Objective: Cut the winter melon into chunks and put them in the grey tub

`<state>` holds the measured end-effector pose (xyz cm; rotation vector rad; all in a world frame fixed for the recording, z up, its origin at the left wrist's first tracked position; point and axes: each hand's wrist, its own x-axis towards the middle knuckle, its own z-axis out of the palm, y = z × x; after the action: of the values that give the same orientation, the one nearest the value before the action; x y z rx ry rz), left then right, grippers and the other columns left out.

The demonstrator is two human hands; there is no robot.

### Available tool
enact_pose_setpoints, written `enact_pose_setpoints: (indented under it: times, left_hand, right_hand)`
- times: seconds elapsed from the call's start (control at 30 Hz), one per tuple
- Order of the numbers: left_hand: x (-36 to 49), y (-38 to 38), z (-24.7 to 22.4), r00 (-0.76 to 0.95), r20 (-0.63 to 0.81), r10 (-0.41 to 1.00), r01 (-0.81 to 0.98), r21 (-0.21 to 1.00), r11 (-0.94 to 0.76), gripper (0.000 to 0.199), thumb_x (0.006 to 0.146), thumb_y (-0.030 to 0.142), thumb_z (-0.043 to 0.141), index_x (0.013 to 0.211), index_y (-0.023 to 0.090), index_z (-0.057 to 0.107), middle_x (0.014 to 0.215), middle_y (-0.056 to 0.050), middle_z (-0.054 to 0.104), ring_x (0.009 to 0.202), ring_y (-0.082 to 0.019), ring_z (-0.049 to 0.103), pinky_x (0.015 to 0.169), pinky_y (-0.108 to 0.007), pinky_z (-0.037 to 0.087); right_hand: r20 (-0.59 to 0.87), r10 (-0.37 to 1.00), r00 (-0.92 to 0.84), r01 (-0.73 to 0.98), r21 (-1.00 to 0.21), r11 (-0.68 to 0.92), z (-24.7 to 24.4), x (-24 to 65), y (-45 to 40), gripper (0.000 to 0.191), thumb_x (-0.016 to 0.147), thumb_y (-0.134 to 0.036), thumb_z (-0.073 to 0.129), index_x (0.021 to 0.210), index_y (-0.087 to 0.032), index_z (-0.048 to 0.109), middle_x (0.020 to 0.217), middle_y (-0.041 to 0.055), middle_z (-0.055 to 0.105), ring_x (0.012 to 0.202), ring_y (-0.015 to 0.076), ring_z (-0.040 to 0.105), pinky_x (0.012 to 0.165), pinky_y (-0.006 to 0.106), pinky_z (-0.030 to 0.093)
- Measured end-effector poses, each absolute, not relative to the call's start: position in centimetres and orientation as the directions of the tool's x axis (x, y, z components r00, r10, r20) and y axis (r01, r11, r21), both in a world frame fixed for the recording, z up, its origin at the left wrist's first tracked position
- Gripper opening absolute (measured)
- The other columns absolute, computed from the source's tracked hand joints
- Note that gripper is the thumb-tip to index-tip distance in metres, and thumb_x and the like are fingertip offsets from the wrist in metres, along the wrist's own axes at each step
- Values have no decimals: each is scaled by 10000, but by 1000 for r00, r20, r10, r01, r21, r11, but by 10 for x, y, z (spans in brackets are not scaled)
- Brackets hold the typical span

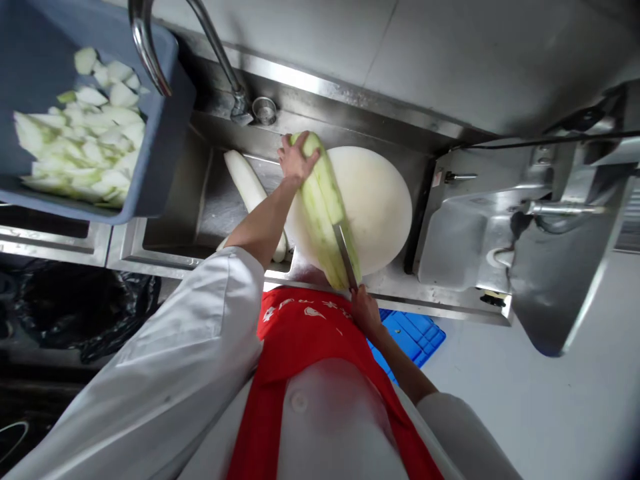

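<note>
A long, pale green peeled gourd (320,197) lies lengthwise across a round white cutting board (383,207). My left hand (298,160) grips the gourd's far end, thumb on top and fingers over its left side. Near my body, my right hand (366,310) is closed around the handle of a knife (344,252). The blade rests along the gourd's near half, pointing away from me; how deep it sits in the flesh I cannot tell. Left of the board, a long whitish peeled vegetable (246,179) lies in the sink (205,193), partly covered by my left forearm.
A grey-blue bin (165,133) with many cut pale pieces (95,147) stands at the left. A curved metal faucet (220,50) rises behind the sink. On the right is a metal slicing machine (560,247). A blue plastic crate (410,337) sits below the counter edge.
</note>
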<state>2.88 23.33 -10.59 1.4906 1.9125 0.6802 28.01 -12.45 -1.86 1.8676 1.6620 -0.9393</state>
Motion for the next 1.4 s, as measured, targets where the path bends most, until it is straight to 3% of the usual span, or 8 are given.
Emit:
enact_pose_setpoints:
  times: [0.2,0.3,0.37,0.53,0.63,0.77,1.03,1.4]
  left_hand:
    - [13,236,-93,-47,-133,990,769,628,121,804,1023,649,449,1591,101,296,1654,-138,193,1507,-352,69,1225,-614,74]
    - [-6,227,-70,68,-83,994,822,570,-9,908,952,750,481,1572,101,351,1645,-195,203,1526,-427,103,1205,-658,148]
    - [-15,214,-51,282,-48,958,824,524,-216,993,909,807,487,1582,93,333,1647,-216,198,1531,-448,122,1198,-674,154]
    - [5,181,-33,863,-212,458,505,368,-781,1040,847,814,547,1596,125,335,1719,-152,87,1551,-471,42,1187,-726,-44]
    - [33,186,-46,902,-377,212,346,335,-876,1073,737,756,702,1609,247,339,1726,-108,132,1567,-409,88,1209,-696,-39]
    - [49,206,-59,885,-451,112,276,316,-908,1210,557,742,813,1582,237,415,1670,-182,266,1521,-470,166,1205,-670,46]
    - [36,205,-52,864,-455,217,345,219,-913,1195,615,788,742,1617,265,353,1607,-208,352,1460,-473,233,1192,-618,30]
    - [34,153,-50,544,-370,753,800,-41,-599,1273,672,855,664,1668,232,175,1526,-256,375,1345,-482,352,1108,-590,230]
  right_hand:
    - [-539,841,-44,897,-392,-205,-26,323,-148,220,1035,-305,389,1043,-167,560,766,118,726,703,266,704,557,277,332]
    - [-425,898,112,837,-446,-315,-9,357,-171,300,999,-408,388,1012,-175,576,710,114,694,632,271,671,534,290,310]
    - [-379,879,291,790,-423,-444,-2,375,-182,353,972,-478,392,990,-179,580,707,114,679,606,267,642,531,295,305]
    - [-331,711,621,592,-396,-701,-9,390,-188,413,922,-522,420,1004,-166,612,702,94,649,621,253,583,561,305,338]
    - [-356,645,676,487,-440,-754,-19,389,-186,413,919,-503,436,1001,-150,634,692,85,636,635,246,567,575,308,346]
    - [-364,634,682,461,-458,-760,-23,389,-184,404,917,-469,436,1012,-139,649,758,105,647,689,247,563,606,309,338]
    - [-481,626,613,518,-353,-779,-25,389,-167,320,1028,-335,409,1104,-129,641,865,137,684,738,230,590,627,292,289]
    - [-505,768,393,802,-221,-555,-23,390,-113,297,1097,-300,368,1171,-126,597,906,139,718,867,269,688,671,302,348]
